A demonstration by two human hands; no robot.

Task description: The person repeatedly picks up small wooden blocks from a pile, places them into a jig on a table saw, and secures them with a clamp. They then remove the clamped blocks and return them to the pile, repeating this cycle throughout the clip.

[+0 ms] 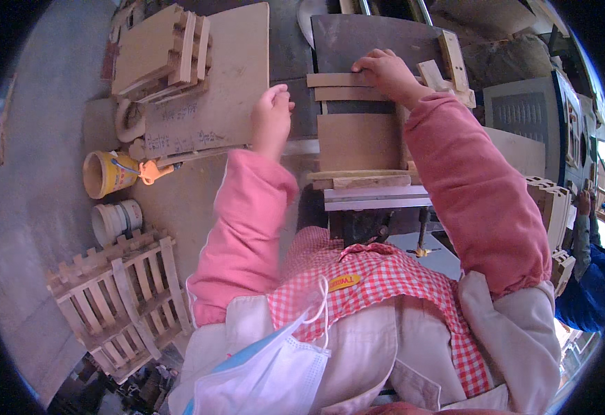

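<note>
Thin, flat brown board strip (337,80) lies on dark, smooth worktable (378,38), R hand (385,71) over its R part; can't tell if fingers pinch or just press. 2nd strip (344,93) right alongside, wider matte brown panel (359,142) nearer the body. L hand (273,121) half-open, fingers loosely bent, nothing visible in it, by edge of big flat board (240,62). Pale wood block (454,59) R of strips. Further L: stack of notched boards (151,55), round yellow bucket (112,174), rough slatted wooden pallet (119,274).
</note>
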